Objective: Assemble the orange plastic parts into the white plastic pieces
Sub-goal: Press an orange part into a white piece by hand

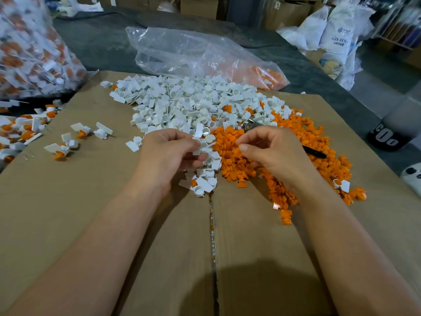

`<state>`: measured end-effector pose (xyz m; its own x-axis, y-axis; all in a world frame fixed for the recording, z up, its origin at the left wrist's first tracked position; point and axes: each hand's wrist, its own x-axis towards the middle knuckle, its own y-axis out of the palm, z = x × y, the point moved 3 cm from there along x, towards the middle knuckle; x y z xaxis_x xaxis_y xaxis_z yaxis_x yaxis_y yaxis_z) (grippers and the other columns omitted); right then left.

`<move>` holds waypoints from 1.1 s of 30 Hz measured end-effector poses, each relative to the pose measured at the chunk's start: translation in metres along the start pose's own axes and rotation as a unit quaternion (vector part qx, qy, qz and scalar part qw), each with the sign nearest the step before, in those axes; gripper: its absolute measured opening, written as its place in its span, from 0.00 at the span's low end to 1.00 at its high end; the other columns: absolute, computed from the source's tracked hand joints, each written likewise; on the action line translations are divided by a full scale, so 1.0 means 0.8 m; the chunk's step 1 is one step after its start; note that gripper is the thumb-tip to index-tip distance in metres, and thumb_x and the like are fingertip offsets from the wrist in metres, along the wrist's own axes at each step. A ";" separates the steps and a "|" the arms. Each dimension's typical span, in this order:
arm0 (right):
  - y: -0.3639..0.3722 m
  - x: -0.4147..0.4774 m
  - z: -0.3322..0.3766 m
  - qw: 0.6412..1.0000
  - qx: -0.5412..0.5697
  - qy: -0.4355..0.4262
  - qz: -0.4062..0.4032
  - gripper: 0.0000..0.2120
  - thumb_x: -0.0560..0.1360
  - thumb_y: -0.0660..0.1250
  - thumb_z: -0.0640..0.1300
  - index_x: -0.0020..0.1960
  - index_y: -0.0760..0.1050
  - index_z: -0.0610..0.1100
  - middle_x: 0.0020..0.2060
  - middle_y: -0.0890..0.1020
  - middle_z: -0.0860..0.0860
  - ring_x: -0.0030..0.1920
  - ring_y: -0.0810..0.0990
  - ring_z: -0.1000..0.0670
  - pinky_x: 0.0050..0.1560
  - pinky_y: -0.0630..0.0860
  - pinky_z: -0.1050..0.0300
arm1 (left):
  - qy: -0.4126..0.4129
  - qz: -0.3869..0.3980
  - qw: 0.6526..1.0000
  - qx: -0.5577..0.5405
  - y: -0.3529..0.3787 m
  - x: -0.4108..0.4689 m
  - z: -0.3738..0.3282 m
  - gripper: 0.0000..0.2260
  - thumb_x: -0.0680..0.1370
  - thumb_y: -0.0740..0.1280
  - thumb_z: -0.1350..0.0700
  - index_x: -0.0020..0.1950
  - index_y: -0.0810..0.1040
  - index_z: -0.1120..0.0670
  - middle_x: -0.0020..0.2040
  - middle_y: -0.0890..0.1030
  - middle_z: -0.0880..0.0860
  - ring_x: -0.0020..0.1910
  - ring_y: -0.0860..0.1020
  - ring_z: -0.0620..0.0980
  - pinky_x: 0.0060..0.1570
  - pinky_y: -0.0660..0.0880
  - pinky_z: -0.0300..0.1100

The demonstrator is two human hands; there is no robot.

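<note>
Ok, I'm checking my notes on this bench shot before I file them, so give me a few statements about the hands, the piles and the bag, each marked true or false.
1. The left hand holds a white piece. True.
2. The orange pile lies left of the white pile. False: it lies to its right.
3. A black pen lies on the orange pile. True.
4. The clear bag is stuffed with white pieces. False: it looks mostly empty, with some orange parts at its right end.
5. Finished pieces, white with orange, lie on the cardboard at the left. True.
</note>
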<state>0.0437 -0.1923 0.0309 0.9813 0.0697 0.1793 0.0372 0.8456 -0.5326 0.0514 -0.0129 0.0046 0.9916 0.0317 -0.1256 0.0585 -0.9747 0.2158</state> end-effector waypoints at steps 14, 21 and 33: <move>-0.018 0.001 -0.001 0.996 -0.062 0.057 0.019 0.07 0.74 0.65 0.41 0.39 0.75 0.49 0.32 0.80 0.53 0.26 0.76 0.61 0.25 0.69 0.71 | -0.002 0.000 1.000 0.001 -0.001 -0.003 0.000 0.06 0.72 0.67 0.70 0.37 0.74 0.62 0.27 0.79 0.57 0.27 0.80 0.51 0.24 0.75 0.36; -0.127 0.004 -0.067 0.941 -0.038 0.175 -0.288 0.06 0.74 0.64 0.38 0.47 0.77 0.46 0.35 0.80 0.50 0.32 0.78 0.55 0.29 0.72 0.65 | 0.002 0.007 1.000 -0.004 -0.001 -0.003 0.000 0.06 0.71 0.67 0.70 0.37 0.74 0.62 0.25 0.78 0.54 0.27 0.80 0.50 0.24 0.74 0.35; -0.114 0.014 -0.082 0.934 -0.155 0.179 -0.268 0.12 0.76 0.63 0.43 0.58 0.77 0.49 0.48 0.77 0.55 0.47 0.75 0.54 0.47 0.71 0.58 | 0.009 0.010 1.000 -0.003 -0.002 -0.005 -0.001 0.07 0.72 0.68 0.69 0.36 0.74 0.61 0.24 0.78 0.53 0.27 0.80 0.50 0.25 0.75 0.35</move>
<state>0.0637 -0.3032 0.0274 0.8040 -0.5484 0.2298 0.5394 0.5099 -0.6701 0.0472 -0.0110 0.0059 0.9945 0.0159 -0.1036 0.0388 -0.9740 0.2233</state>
